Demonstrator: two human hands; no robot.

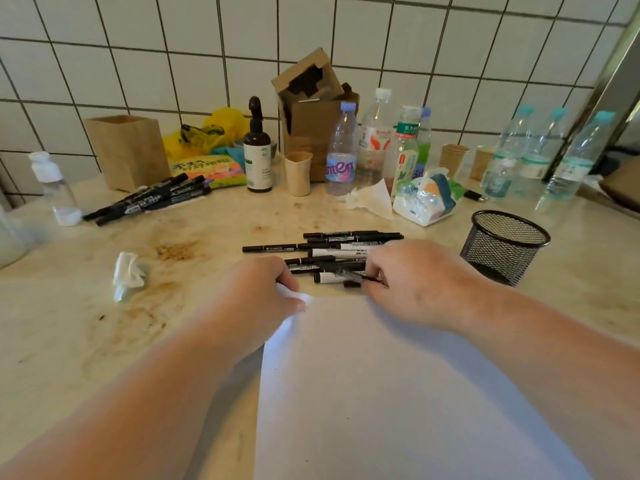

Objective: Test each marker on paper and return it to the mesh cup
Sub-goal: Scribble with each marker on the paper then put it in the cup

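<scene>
A pile of several black markers lies on the counter just beyond a white sheet of paper. My right hand reaches into the near side of the pile and pinches one black marker at its end. My left hand rests at the paper's top left corner, its curled fingers touching the left end of the pile. The black mesh cup stands to the right of the pile, and no markers show inside it. A second group of black markers lies at the back left.
Along the tiled wall stand several plastic bottles, a brown pump bottle, cardboard boxes, paper cups and a tissue pack. A crumpled tissue lies left of the paper on the stained counter.
</scene>
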